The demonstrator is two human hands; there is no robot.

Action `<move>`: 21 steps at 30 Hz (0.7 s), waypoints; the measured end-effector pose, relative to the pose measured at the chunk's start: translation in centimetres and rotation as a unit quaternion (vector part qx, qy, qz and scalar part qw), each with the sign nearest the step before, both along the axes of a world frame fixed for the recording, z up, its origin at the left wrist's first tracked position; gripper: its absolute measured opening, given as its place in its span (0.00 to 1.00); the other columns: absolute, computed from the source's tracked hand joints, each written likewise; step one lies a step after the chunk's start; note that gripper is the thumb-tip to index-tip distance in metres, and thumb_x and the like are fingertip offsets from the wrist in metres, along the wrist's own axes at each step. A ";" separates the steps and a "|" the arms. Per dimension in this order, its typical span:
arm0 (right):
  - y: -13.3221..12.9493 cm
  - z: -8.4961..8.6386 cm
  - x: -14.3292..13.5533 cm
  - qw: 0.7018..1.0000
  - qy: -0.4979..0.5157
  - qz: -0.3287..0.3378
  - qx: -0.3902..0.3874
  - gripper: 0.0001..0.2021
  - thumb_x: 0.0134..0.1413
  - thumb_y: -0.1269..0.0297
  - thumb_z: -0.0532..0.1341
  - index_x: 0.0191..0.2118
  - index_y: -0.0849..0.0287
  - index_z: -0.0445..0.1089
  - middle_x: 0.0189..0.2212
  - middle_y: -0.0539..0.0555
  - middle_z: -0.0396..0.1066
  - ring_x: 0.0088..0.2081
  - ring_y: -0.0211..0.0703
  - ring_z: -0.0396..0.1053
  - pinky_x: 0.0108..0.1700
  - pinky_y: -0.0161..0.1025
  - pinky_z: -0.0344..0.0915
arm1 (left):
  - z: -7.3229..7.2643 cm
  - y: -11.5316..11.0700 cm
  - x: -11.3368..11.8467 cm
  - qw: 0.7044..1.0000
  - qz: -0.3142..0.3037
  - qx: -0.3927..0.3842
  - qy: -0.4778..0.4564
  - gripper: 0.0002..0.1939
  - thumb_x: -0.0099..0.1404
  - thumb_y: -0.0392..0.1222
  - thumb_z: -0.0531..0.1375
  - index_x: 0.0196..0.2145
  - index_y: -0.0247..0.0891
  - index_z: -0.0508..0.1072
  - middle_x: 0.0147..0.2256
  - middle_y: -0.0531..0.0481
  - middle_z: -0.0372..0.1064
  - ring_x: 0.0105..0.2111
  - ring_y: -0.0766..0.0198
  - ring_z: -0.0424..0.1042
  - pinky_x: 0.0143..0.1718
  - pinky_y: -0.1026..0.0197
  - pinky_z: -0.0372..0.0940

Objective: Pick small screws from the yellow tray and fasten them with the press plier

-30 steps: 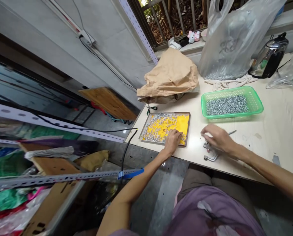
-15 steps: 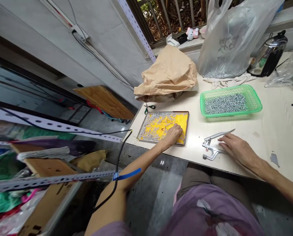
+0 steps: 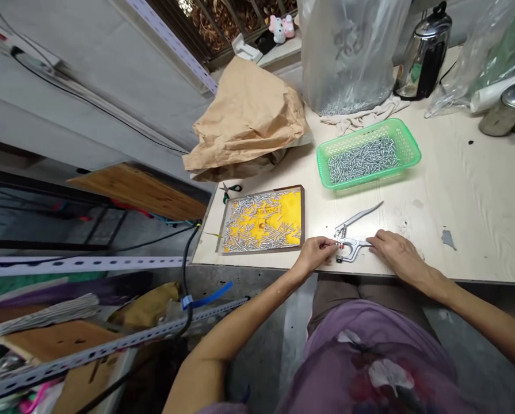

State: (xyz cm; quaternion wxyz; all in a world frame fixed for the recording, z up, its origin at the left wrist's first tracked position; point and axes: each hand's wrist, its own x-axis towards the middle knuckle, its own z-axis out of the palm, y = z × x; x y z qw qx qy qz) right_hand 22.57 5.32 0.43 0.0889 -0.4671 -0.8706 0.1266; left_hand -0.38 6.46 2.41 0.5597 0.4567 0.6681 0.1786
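Observation:
Silver snap pliers (image 3: pixel 355 244) lie on the table near its front edge, their two handles spread apart. My right hand (image 3: pixel 395 256) has its fingers closed on the end of the lower handle. At the jaw, my left hand (image 3: pixel 316 253) is pinched, its fingertips close to the small red part; whatever they hold is too small to make out. To the left, a shallow tray (image 3: pixel 302 215) with a yellow bottom holds many small silver metal pins (image 3: pixel 278 236). Behind the pliers stands a green plastic basket (image 3: pixel 326 183), filled with similar small metal pieces (image 3: pixel 363 161).
A crumpled brown paper bag (image 3: pixel 248 121) lies behind the tray, with small scissors (image 3: pixel 231 190) near it. At the back are a large clear plastic bag (image 3: pixel 347 57), a cloth (image 3: pixel 361 118) and a kettle (image 3: pixel 427 52). A metal mug (image 3: pixel 505 112) stands far right.
My left hand has moved right, out of the tray to the pliers' jaw. My right hand has come onto the pliers' handle. The view has shifted toward the right.

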 end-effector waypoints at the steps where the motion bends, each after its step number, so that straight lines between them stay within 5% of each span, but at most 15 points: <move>1: 0.0 0.0 -0.1 1.000 -0.004 0.000 0.002 0.09 0.62 0.71 0.54 0.39 0.61 0.72 0.33 0.57 0.70 0.35 0.45 0.67 0.35 0.40 0.60 | -0.2 -0.1 0.2 1.000 0.012 -0.019 -0.009 0.09 0.55 0.40 0.66 0.29 0.30 0.77 0.21 0.55 0.68 0.17 0.74 0.61 0.20 0.70 0.61; 11: -0.3 -0.4 -0.1 1.000 -0.004 -0.001 0.015 0.10 0.60 0.76 0.53 0.38 0.60 0.71 0.33 0.56 0.68 0.33 0.43 0.64 0.34 0.39 0.53 | 0.0 0.0 0.9 0.993 0.027 -0.117 0.019 0.13 0.51 0.45 0.70 0.27 0.30 0.75 0.15 0.61 0.57 0.14 0.77 0.52 0.14 0.70 0.49; 21: -0.5 -0.8 -0.4 0.999 -0.020 -0.004 0.031 0.11 0.60 0.77 0.53 0.38 0.60 0.71 0.33 0.56 0.69 0.33 0.44 0.63 0.34 0.40 0.53 | -0.2 0.7 0.8 0.989 -0.020 -0.147 0.025 0.08 0.56 0.38 0.67 0.25 0.31 0.73 0.13 0.62 0.55 0.12 0.77 0.50 0.13 0.71 0.53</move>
